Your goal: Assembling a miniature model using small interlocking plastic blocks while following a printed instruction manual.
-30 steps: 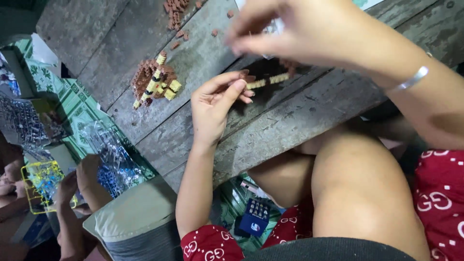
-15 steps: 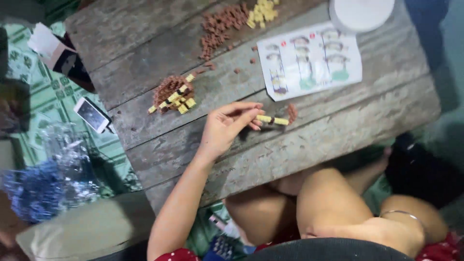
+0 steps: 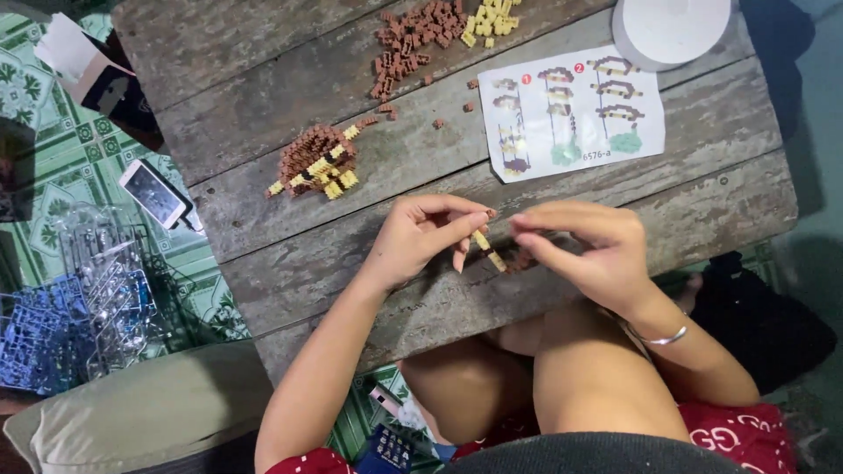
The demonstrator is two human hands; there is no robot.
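Block assembly, mid-join: left hand (image 3: pixel 421 233) and right hand (image 3: pixel 584 250) both pinched shut on small brick strip (image 3: pixel 488 251) over wooden table (image 3: pixel 263 167); aligning studs precisely seems needed.

**Around the weathered plank table**

A part-built brown and yellow block model (image 3: pixel 316 162) lies on the wooden table (image 3: pixel 263 96). Loose brown bricks (image 3: pixel 413 39) and yellow bricks (image 3: pixel 490 17) sit near the far edge, beside a printed instruction sheet (image 3: pixel 580 110) and a white round lid (image 3: pixel 672 31). On the green patterned floor (image 3: pixel 53 175) lie a phone (image 3: pixel 154 195), clear and blue plastic frames (image 3: pixel 79 307) and a grey cushion (image 3: pixel 140 417).
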